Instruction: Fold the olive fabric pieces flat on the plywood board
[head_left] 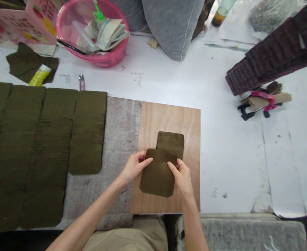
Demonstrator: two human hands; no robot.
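My left hand point(135, 166) and right hand point(182, 178) each pinch an upper corner of the olive fabric piece point(157, 177). It lies between them on the wooden board point(169, 118), long axis running away from me, overlapping a second piece point(171, 142) beyond. Bare board surrounds it; the fabric stacks point(38, 139) sit well apart, leftward.

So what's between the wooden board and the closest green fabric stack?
Head view: just a strip of worn grey mat, bare except where the left forearm crosses its near end.
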